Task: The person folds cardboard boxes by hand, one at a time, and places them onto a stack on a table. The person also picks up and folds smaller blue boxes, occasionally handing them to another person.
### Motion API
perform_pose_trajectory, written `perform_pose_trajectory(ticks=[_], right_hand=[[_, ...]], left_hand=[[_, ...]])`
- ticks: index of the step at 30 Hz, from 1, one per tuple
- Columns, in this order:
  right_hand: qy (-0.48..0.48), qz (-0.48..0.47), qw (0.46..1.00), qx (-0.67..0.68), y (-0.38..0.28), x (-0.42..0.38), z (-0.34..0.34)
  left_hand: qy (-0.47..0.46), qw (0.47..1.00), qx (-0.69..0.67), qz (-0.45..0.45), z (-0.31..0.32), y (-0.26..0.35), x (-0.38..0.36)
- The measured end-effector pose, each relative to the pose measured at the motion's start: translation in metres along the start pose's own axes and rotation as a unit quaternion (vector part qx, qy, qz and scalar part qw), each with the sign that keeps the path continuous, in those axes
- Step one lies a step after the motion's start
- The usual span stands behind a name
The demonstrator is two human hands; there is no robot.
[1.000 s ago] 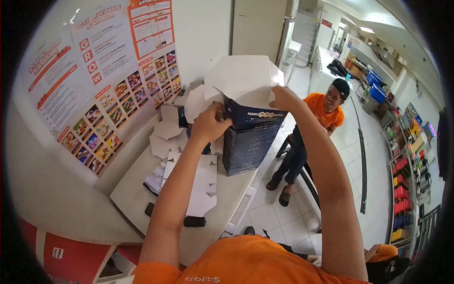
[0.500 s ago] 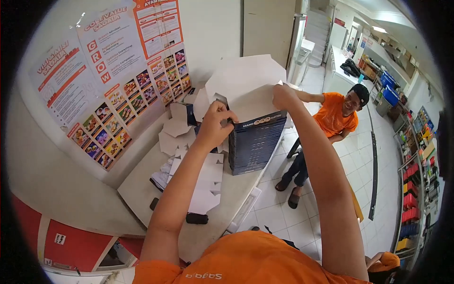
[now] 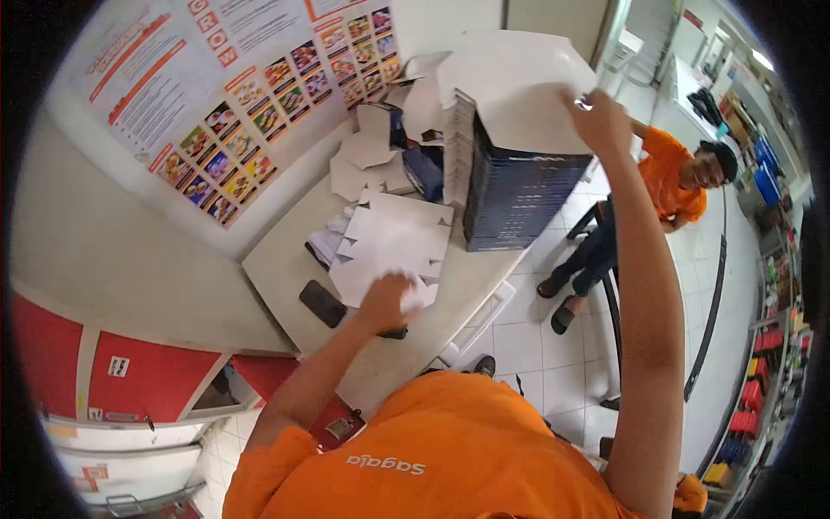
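Right hand [image 3: 596, 121] pinches white box flap [image 3: 519, 95] atop tall dark box stack [image 3: 519, 186] on table [image 3: 285, 259]; left hand [image 3: 389, 298] closes on flat sheets [image 3: 389, 246]. One-handed tug could topple the stack.

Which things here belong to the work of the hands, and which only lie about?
In the work:
- left hand on the flat white box blanks
- right hand at the white sheet atop the dark blue stack of folded boxes

Lying about:
- black phone on the counter
- wall posters
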State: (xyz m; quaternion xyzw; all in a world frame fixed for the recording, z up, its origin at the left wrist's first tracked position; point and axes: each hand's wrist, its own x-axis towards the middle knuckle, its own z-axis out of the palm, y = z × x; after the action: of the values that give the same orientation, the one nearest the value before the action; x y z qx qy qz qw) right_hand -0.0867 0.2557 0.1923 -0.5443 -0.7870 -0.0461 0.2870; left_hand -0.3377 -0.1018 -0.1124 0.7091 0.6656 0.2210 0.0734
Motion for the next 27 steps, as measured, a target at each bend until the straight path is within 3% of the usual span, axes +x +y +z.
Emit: perform_pose_trajectory(ticks=[2, 3, 5, 6, 10, 14, 16, 19, 21, 23, 25, 27], right_hand=[[0.087, -0.010, 0.990, 0.107, 0.001, -0.014, -0.023], [0.109, -0.017, 0.975, 0.194, 0.003, -0.026, -0.031], [0.132, -0.071, 0.964, 0.219, -0.004, -0.067, -0.046], [0.119, -0.085, 0.959, 0.243, -0.011, -0.088, -0.048], [0.007, -0.064, 0.950, 0.306, -0.022, -0.155, -0.036], [-0.054, -0.042, 0.945, 0.320, -0.040, -0.207, -0.022], [-0.095, -0.027, 0.941, 0.324, -0.041, -0.232, -0.023], [-0.141, -0.016, 0.932, 0.334, -0.023, -0.269, -0.015], [-0.147, 0.005, 0.935, 0.324, 0.000, -0.296, -0.012], [-0.151, 0.030, 0.937, 0.312, 0.013, -0.311, -0.002], [-0.177, 0.098, 0.916, 0.347, 0.022, -0.328, 0.005], [-0.188, 0.104, 0.922, 0.322, 0.013, -0.331, 0.007]], left_hand=[[-0.100, 0.991, 0.051, -0.066, 0.013, 0.021, -0.062], [-0.096, 0.991, 0.046, -0.079, 0.017, 0.027, -0.074], [-0.066, 0.981, 0.156, -0.094, 0.020, 0.042, -0.093], [-0.108, 0.979, 0.119, -0.127, 0.025, 0.040, -0.096], [-0.066, 0.981, 0.047, -0.177, 0.027, 0.045, -0.110], [-0.097, 0.975, 0.082, -0.181, 0.016, 0.037, -0.128], [-0.038, 0.980, 0.061, -0.186, 0.023, 0.030, -0.144], [-0.051, 0.977, 0.056, -0.200, 0.017, 0.018, -0.178], [0.037, 0.956, 0.075, -0.283, 0.007, -0.002, -0.190], [0.217, 0.888, 0.156, -0.375, -0.002, -0.052, -0.189], [0.299, 0.825, 0.197, -0.438, -0.030, -0.105, -0.169], [0.305, 0.796, 0.173, -0.494, -0.050, -0.145, -0.147]])
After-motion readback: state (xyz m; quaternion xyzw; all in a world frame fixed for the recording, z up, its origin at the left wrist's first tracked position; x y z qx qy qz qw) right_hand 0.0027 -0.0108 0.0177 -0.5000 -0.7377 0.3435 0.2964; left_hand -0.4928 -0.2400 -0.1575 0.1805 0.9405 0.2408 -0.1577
